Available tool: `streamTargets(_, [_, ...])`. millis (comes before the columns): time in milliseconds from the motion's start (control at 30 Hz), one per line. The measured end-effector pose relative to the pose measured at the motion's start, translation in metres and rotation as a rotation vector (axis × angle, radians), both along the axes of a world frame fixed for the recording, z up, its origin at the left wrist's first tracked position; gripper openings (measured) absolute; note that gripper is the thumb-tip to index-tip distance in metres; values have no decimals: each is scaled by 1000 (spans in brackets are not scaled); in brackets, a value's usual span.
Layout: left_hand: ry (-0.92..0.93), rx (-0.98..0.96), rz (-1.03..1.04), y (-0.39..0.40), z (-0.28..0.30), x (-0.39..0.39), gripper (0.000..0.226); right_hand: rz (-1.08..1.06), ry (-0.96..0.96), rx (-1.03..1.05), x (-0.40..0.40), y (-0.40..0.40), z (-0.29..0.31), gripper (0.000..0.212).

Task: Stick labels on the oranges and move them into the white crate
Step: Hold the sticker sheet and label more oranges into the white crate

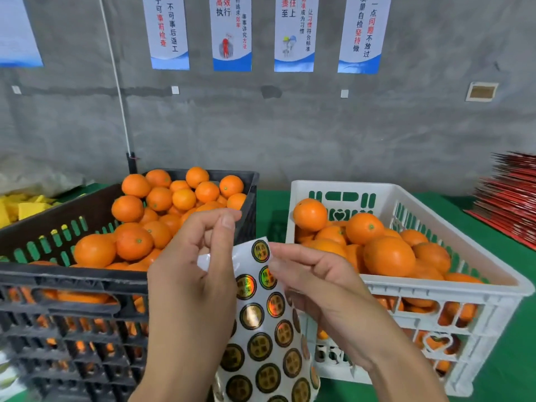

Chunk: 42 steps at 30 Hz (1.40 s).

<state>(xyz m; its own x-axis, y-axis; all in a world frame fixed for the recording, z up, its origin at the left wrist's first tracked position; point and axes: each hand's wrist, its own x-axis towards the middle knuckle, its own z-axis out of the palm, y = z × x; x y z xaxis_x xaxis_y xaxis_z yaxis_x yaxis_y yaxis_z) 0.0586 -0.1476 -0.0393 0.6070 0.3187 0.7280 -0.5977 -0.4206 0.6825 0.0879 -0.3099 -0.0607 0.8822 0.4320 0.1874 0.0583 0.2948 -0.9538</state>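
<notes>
Green tabletop against a grey concrete wall, both hands busy with a sticker sheet between two crates of oranges.

Closest in, the label sheet (262,340) hangs down from the grip, curled, covered in round gold-and-black stickers. Left hand (193,285) has its fingers curled round the sheet's top left edge, thumb and forefinger pinched together just above it. Right hand (314,281) pinches the sheet's right edge, fingertips right at the top stickers. Left of the grip sits the black crate (72,281), heaped with oranges (135,242). Right of the grip is the white crate (435,288), with its own pile of oranges (388,256) inside. Further back, yellow stuff (17,210) far left, a red stack (510,204) far right, and blue-and-white posters (232,33) up on the wall.
</notes>
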Motion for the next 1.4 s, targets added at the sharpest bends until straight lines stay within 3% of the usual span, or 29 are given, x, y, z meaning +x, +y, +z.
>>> streamTargets(167, [-38, -11, -41, 6, 3, -1, 17, -56, -3, 54, -3, 1, 3, 32])
streamTargets(233, [-103, 124, -80, 10, 5, -1, 11, -94, 10, 79, -5, 1, 4, 36])
streamTargets(300, [-144, 343, -108, 14, 4, 1, 21, -126, -2, 107, -7, 1, 6, 37])
streamTargets(367, [-98, 418, -133, 17, 0, 5, 31, -154, -30, 106, -10, 1, 9, 37])
streamTargets(600, [-71, 356, -145, 15, 1, 4, 32, -171, -137, 120, -14, 1, 11, 31])
streamTargets(833, [17, 274, -229, 20, 8, -6, 17, -274, -432, -10, -18, 2, 10, 26])
streamTargets(1067, [132, -60, -489, 22, 10, -10, 18, -356, -691, -77, -21, 9, 11, 23])
streamTargets(1400, [49, 13, -345, 27, 7, -6, 11, -359, -640, -42, -22, 13, 8, 21])
